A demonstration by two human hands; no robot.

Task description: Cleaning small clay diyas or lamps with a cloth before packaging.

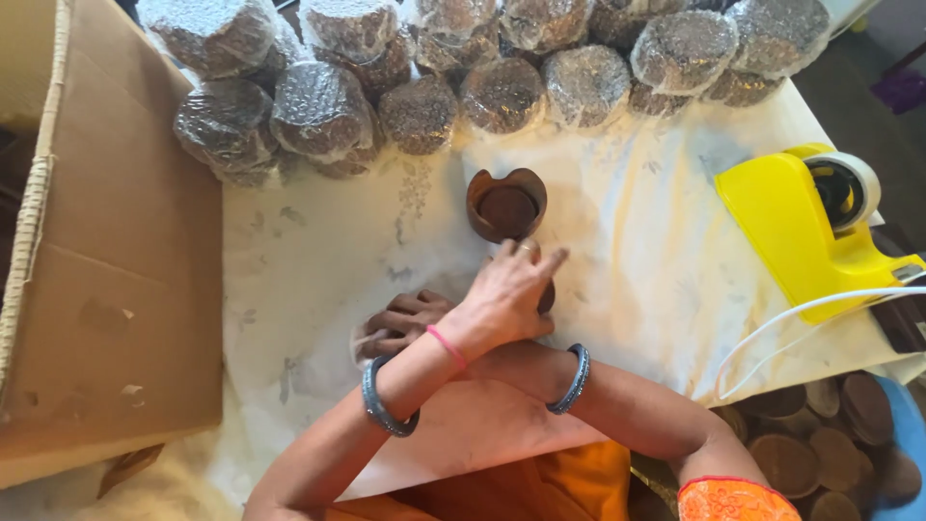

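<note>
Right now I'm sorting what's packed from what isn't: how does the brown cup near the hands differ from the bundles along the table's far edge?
The brown clay cup is bare and stands open-mouthed, its notched rim showing; the wrapped bundles are sealed in clear bubble wrap. The cup stands alone just beyond the left hand; the bundles are heaped together, touching. Both look round and dark brown.

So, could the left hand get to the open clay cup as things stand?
Probably yes. The left hand lies crossed over the right hand, its fingertips just short of the clay cup, apart from it. Only bare cloth lies between them.
</note>
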